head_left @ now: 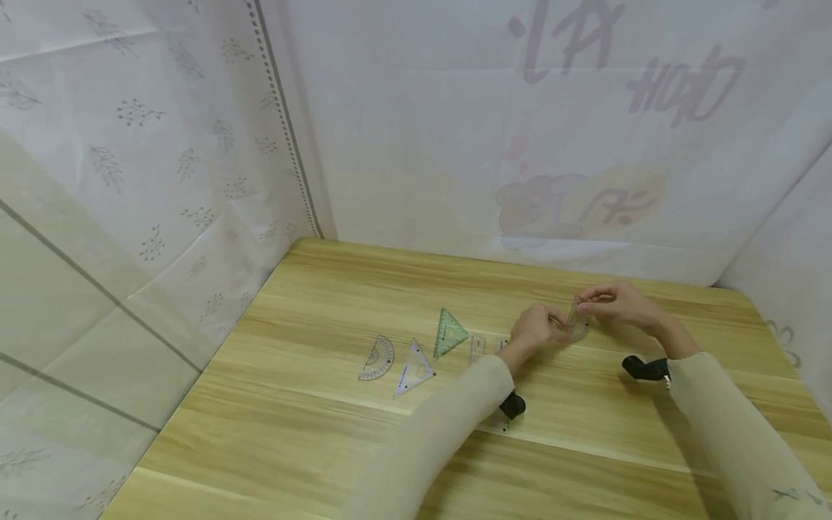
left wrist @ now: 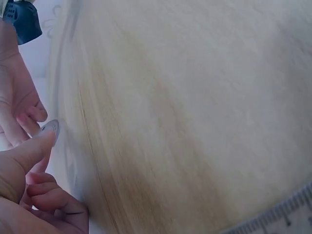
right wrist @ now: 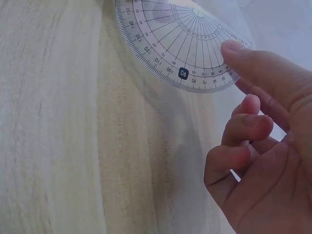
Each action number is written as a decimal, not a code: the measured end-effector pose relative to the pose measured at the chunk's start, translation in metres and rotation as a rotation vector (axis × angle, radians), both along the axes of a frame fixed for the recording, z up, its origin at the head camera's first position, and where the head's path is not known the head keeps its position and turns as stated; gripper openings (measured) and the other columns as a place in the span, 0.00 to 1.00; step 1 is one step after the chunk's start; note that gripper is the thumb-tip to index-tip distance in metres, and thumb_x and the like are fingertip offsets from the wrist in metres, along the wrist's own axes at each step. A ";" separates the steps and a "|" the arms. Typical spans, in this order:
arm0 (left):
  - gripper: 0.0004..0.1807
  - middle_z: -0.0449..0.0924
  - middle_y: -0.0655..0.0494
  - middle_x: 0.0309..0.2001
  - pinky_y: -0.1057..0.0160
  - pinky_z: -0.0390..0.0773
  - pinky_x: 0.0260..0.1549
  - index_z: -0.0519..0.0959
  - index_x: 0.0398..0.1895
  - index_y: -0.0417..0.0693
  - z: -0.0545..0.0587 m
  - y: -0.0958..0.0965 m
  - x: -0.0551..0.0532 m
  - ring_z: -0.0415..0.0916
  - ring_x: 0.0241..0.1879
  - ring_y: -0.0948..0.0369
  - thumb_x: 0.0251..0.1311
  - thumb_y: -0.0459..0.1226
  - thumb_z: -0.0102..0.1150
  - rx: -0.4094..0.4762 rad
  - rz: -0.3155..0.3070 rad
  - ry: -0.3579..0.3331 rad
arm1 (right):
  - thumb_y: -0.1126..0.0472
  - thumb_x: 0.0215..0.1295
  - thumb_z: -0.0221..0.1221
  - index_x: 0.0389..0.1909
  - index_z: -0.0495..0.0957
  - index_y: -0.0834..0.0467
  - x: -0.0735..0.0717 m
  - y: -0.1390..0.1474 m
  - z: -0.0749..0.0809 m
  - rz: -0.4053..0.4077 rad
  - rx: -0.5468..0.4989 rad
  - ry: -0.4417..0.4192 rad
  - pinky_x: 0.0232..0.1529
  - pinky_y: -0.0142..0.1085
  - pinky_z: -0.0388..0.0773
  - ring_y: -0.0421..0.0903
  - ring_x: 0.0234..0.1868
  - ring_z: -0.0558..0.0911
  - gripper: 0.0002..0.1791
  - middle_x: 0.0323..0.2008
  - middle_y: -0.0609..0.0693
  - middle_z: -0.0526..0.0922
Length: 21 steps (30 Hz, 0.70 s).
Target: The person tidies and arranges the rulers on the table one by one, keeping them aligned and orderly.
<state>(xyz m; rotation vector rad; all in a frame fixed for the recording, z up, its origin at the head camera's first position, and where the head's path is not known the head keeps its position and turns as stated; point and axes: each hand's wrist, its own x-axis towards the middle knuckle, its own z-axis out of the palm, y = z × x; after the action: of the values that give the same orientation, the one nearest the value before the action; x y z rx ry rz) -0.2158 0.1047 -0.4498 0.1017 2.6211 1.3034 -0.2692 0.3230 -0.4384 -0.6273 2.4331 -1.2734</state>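
Observation:
A clear half-round protractor [head_left: 578, 332] is held above the right part of the table, between both hands. My right hand [head_left: 620, 303] pinches one end of it; in the right wrist view the thumb lies on the printed face of the protractor [right wrist: 165, 56], with the other fingers loosely curled below. My left hand [head_left: 536, 326] pinches its near left edge. The left wrist view shows the left thumb [left wrist: 31, 151] over a small part of the protractor, beside the right hand [left wrist: 19, 97].
On the wooden table [head_left: 312, 303] left of the hands lie another protractor [head_left: 377, 359], a pale set square [head_left: 414, 372], a green set square [head_left: 449, 334] and a small clear ruler [head_left: 477, 347]. The left forearm partly covers another clear piece [head_left: 502, 426]. Curtains hang behind.

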 end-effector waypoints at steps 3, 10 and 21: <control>0.08 0.84 0.69 0.34 0.68 0.70 0.27 0.90 0.32 0.56 0.002 -0.003 0.002 0.72 0.29 0.68 0.50 0.39 0.82 0.039 -0.036 0.011 | 0.57 0.73 0.63 0.52 0.83 0.64 0.002 0.001 0.001 -0.009 -0.008 -0.012 0.47 0.46 0.80 0.64 0.60 0.75 0.16 0.58 0.62 0.78; 0.05 0.85 0.68 0.36 0.69 0.69 0.26 0.91 0.34 0.50 0.007 -0.012 0.007 0.71 0.27 0.68 0.54 0.36 0.78 0.164 -0.116 0.023 | 0.58 0.74 0.62 0.53 0.83 0.64 0.006 0.002 0.004 -0.011 -0.023 -0.007 0.40 0.46 0.80 0.53 0.54 0.78 0.15 0.59 0.62 0.77; 0.06 0.65 0.59 0.13 0.69 0.54 0.12 0.89 0.38 0.42 0.013 -0.025 0.010 0.53 0.12 0.67 0.58 0.29 0.74 0.364 -0.176 -0.051 | 0.57 0.76 0.59 0.53 0.81 0.65 0.020 -0.004 0.014 -0.063 -0.053 -0.015 0.43 0.49 0.75 0.50 0.49 0.76 0.16 0.59 0.55 0.77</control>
<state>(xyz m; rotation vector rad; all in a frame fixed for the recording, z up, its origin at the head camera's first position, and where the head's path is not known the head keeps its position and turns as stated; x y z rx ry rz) -0.2063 0.0802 -0.4363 0.3418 2.2466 1.6739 -0.2491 0.3188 -0.4245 -0.5574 2.4315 -1.3663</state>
